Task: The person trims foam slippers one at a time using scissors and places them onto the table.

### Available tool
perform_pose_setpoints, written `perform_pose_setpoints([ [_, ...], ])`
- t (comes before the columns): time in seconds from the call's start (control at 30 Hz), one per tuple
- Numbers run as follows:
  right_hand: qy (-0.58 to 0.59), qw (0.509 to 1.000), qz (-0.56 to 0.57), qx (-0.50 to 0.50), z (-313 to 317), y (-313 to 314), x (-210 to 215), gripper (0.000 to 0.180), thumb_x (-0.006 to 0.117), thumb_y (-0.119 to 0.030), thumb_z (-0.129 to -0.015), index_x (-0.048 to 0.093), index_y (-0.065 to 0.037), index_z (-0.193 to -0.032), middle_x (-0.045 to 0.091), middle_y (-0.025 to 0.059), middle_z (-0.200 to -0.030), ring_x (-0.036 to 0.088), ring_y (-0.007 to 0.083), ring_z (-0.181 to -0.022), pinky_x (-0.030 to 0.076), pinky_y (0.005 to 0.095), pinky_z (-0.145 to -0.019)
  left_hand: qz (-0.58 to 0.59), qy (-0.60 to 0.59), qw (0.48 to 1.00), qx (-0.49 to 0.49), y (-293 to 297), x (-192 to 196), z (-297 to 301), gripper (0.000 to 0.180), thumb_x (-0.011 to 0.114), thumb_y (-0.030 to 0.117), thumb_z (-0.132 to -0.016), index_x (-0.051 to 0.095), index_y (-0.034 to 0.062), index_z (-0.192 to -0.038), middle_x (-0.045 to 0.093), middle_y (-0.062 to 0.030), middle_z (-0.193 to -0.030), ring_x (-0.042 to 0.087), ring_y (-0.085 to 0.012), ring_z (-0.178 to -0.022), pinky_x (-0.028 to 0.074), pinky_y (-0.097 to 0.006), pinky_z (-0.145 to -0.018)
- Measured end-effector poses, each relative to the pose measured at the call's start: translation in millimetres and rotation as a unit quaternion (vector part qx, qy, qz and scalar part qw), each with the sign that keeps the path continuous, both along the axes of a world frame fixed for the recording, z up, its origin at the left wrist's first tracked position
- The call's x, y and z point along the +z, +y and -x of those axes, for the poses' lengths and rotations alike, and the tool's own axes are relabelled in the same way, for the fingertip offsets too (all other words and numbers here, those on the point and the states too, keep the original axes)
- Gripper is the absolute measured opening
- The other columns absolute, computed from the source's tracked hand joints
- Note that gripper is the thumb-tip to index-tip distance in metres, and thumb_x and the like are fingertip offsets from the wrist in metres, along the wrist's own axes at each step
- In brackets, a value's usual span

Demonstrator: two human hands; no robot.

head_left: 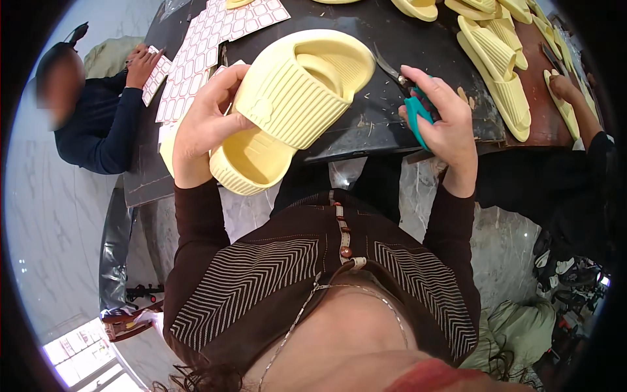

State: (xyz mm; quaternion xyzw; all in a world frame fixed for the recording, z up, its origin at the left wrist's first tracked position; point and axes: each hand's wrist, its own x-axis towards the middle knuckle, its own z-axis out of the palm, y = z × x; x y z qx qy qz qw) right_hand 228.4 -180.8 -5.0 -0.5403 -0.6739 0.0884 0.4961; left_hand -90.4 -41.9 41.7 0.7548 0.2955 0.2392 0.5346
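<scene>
The fingers (pixel 222 86) of your left hand (pixel 202 127) grasp a pale yellow slipper (pixel 290 98) by its left side, with your thumb laid along the ribbed strap. You have it lifted and tilted over the near edge of the black table (pixel 366 134), one end of its sole up toward the right and the other hanging low at the left, past that edge. Your right hand (pixel 447 121) is wrapped around the teal handles of a pair of cutters (pixel 418 117). The metal tip points up and left, right by the upper end of the slipper; you cannot tell from here whether the two touch.

Just beyond your right hand, small yellowish scraps (pixel 463 95) lie on the table. Near its right edge you have a group of yellow slippers (pixel 499 75), the closest reaching down to the near right corner. Past that edge stands a reddish-brown table (pixel 541 117), where a co-worker's hand (pixel 563 87) is on another yellow slipper (pixel 560 108).

On your left, white sheets with red-outlined shapes (pixel 186 95) spread from the near edge toward the far one. At the left edge, a person in dark blue (pixel 108 134) has both hands at one sheet. More yellow slippers (pixel 418 8) lie along the far edge.
</scene>
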Motion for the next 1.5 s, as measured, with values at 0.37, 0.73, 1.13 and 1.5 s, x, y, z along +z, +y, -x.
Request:
perform_pose_setpoints([
  [0.37,-0.065,0.998,0.006,0.005,-0.1,-3.6,14.5,0.050,0.071,0.002,-0.075,0.064,-0.009,-0.123,0.061,0.0091,-0.084,0.061,0.0181,-0.072,0.050,0.0296,-0.062,0.009,-0.040,0.999,0.016,-7.0,-5.0,5.1,0.059,0.076,0.012,-0.071,0.055,0.0005,-0.125,0.060,-0.0052,-0.111,0.057,-0.0134,-0.106,0.041,-0.027,-0.097],
  [0.73,-0.098,0.995,-0.015,0.004,-1.1,-9.5,18.4,0.050,0.072,-0.001,-0.075,0.065,-0.011,-0.123,0.059,0.0089,-0.080,0.061,0.0201,-0.070,0.049,0.0307,-0.062,-0.016,-0.041,0.999,-0.013,-4.4,-8.6,8.7,0.060,0.075,0.010,-0.070,0.055,0.0010,-0.126,0.060,-0.0047,-0.110,0.056,-0.0130,-0.106,0.041,-0.026,-0.096],
  [1.13,-0.113,0.994,-0.001,-0.003,-4.1,-13.3,20.2,0.050,0.072,0.000,-0.075,0.065,-0.013,-0.123,0.059,0.0083,-0.079,0.059,0.0201,-0.065,0.049,0.0314,-0.059,-0.015,-0.049,0.998,-0.028,-3.5,-11.2,8.7,0.059,0.076,0.009,-0.071,0.055,0.0016,-0.126,0.060,-0.0040,-0.111,0.056,-0.0125,-0.106,0.041,-0.027,-0.096],
  [1.5,-0.088,0.996,0.011,0.006,-9.6,-11.2,27.9,0.053,0.067,0.007,-0.073,0.064,-0.012,-0.123,0.061,0.0097,-0.088,0.062,0.0226,-0.076,0.051,0.0320,-0.068,-0.032,-0.044,0.998,-0.019,-9.5,-11.3,5.3,0.059,0.076,0.016,-0.072,0.056,0.0022,-0.126,0.060,-0.0046,-0.109,0.056,-0.0131,-0.105,0.041,-0.027,-0.094],
])
